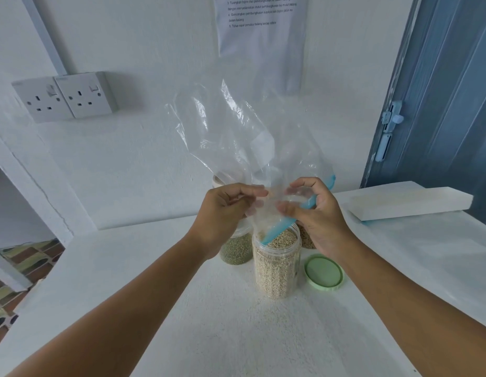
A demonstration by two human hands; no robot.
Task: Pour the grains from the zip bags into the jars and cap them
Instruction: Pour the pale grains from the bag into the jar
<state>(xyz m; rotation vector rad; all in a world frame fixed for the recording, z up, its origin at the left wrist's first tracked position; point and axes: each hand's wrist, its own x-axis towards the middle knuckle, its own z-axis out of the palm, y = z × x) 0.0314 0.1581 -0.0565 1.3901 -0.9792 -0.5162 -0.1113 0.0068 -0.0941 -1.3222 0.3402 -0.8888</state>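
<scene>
**While both hands pinch the bag, its mouth sits in the jar**

While the left hand [225, 206] and right hand [315, 213] each pinch the clear zip bag [236, 131] near its blue zip strip [280, 229], its mouth dips into the open jar [276, 268] — nearly full of pale grains. The bag stands upended and looks empty. A gentle shake should free stragglers — keep the mouth inside the rim. The green lid [323, 272] lies just beside the jar on the white counter [209, 336], ready for capping.

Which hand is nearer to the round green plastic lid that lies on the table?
Right. The right hand is just above and behind the round green plastic lid; the left hand is farther away, beyond the beige-grain jar.
</scene>
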